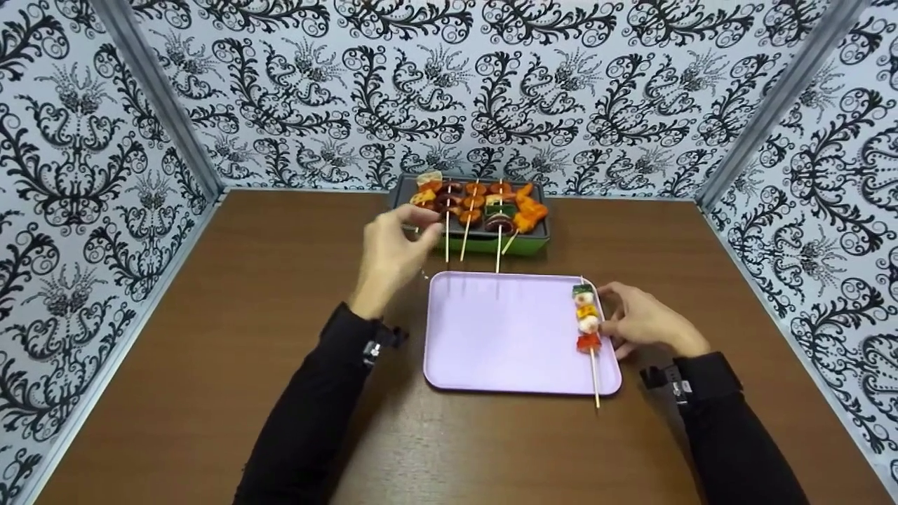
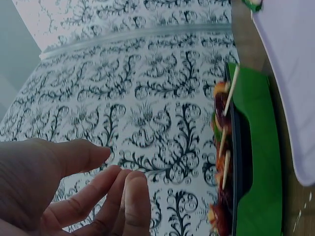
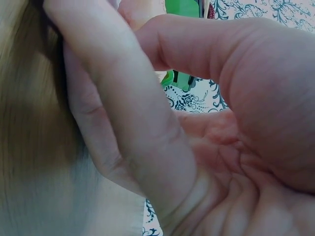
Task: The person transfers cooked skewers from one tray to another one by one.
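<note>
A lavender tray (image 1: 512,337) lies on the table, a skewer (image 1: 588,322) of green, white, yellow and red pieces along its right side. Its stick juts past the front rim. My right hand (image 1: 645,319) grips the tray's right rim beside this skewer; curled fingers hide the contact in the right wrist view. Above the near left corner of a green toy grill (image 1: 484,244) hovers my left hand (image 1: 394,252). Its thumb and fingers are bent and apart, with nothing between them in the left wrist view. Several skewers (image 1: 471,203) of food pieces lie across the grill.
The brown wooden table (image 1: 280,294) carries the tray and grill. Patterned wall panels (image 1: 435,91) enclose its back and both sides. The grill stands close behind the tray, with stick ends reaching toward the tray's far rim.
</note>
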Demonstrator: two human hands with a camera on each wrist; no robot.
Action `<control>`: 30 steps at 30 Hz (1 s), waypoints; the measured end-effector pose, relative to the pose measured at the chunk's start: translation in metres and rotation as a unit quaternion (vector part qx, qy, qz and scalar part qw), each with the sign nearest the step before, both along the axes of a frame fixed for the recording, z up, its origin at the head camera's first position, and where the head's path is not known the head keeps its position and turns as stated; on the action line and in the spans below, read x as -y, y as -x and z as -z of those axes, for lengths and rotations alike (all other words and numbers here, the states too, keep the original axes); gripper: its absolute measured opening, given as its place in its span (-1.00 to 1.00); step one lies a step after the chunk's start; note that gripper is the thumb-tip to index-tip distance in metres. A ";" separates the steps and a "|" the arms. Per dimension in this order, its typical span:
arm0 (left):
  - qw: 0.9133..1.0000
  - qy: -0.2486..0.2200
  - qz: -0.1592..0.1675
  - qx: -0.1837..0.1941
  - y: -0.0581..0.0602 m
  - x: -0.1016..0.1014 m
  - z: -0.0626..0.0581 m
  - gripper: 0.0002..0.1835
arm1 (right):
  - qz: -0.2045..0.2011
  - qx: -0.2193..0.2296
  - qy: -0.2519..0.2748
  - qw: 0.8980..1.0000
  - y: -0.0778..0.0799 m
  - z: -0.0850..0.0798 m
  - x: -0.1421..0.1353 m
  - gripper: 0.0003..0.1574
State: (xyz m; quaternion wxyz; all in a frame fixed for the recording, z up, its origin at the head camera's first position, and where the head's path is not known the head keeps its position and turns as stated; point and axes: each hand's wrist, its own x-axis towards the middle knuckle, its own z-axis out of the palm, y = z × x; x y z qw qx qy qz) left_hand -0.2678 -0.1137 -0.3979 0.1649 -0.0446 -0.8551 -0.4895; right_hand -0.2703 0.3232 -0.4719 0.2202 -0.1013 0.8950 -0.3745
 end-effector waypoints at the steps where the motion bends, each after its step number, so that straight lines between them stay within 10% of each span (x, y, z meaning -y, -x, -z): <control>1: 1.000 0.001 -0.012 0.003 0.002 0.004 0.002 -0.77 | 0.001 0.003 0.001 1.000 -0.001 0.001 0.001 0.01; 19: 0.996 0.032 -0.066 0.059 0.033 0.036 0.027 -0.12 | 0.003 0.004 -0.002 1.000 0.001 -0.001 -0.001 0.02; 30: 0.995 0.001 -0.056 0.079 0.043 0.034 0.041 -0.18 | 0.002 0.008 -0.006 1.000 0.002 -0.001 -0.002 0.02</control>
